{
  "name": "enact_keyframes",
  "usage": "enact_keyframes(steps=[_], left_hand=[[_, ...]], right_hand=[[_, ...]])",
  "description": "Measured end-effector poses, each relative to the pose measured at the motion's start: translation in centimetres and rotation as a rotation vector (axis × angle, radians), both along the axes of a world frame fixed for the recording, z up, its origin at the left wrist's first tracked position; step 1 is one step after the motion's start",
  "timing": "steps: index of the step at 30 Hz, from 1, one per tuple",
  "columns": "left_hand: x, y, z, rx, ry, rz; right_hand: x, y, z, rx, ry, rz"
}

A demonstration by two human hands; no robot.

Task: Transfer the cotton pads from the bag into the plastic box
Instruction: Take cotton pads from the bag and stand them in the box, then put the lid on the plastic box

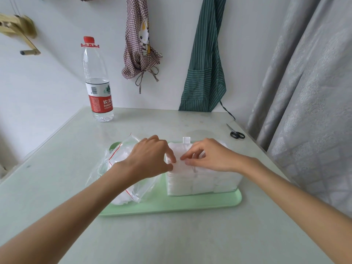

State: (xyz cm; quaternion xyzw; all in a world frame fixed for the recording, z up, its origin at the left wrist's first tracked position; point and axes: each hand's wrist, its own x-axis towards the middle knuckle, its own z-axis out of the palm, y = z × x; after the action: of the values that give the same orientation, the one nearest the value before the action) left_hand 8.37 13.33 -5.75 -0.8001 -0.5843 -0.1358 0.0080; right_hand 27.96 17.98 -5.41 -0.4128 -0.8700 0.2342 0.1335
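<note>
Clear plastic, the water bottle (98,80) stands upright at the far left of the pale desk (57,187), red cap on. Nearer, a mint-green tray (171,203) carries the task's things. On its left part lies the crumpled transparent bag (116,164) with a red seal strip, white cotton pads (121,200) showing inside. Over it reaches the left hand (150,159), thumb and fingers curled, pinching a pad at the top of the plastic box (202,182). This box sits on the tray's right part, packed with white pads. The right hand (207,156) meets the left above the box, fingertips pinching the same top layer. Black-handled scissors (236,132) lie far right, well apart from the tray.
</note>
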Motion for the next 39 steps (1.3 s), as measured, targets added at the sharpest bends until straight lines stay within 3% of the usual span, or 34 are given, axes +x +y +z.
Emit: enact_keyframes(steps=[9, 15, 17, 19, 22, 25, 27, 31, 35, 39], left_hand=[[0.6, 0.3, 0.7, -0.030, 0.067, 0.019], [0.9, 1.3, 1.2, -0.190, 0.047, 0.054], [0.6, 1.7, 1.3, -0.258, -0.137, 0.065], [-0.2, 2.5, 1.9, -0.250, -0.514, 0.136], [-0.8, 3.9, 3.0, -0.314, -1.182, 0.258], [-0.2, 5.7, 3.1, -0.453, -1.583, 0.388], [0.5, 6.8, 2.7, -0.528, -1.565, 0.436], [0.8, 8.3, 0.9, -0.567, -1.246, 0.446], [0.3, 9.2, -0.8, -0.653, -1.197, 0.602], [-0.8, 9.3, -2.0, -0.860, -1.335, 0.613]], right_hand=[[0.9, -0.7, -1.1, 0.077, 0.086, -0.090], [1.1, -0.5, -1.2, -0.101, 0.005, -0.047], [1.5, -0.4, 0.1, -0.072, -0.037, -0.016], [2.4, 0.3, 1.8, -0.054, 0.113, -0.065], [4.6, 3.8, 3.0, -0.058, 0.457, -0.371], [6.3, 7.9, 1.6, -0.272, 0.530, -0.692], [6.7, 9.6, -0.1, -0.448, 0.444, -0.804], [7.0, 11.7, -4.0, -0.743, 0.381, -0.812], [7.2, 12.5, -5.3, -0.884, 0.451, -0.731], [7.3, 12.8, -5.4, -0.915, 0.423, -0.722]])
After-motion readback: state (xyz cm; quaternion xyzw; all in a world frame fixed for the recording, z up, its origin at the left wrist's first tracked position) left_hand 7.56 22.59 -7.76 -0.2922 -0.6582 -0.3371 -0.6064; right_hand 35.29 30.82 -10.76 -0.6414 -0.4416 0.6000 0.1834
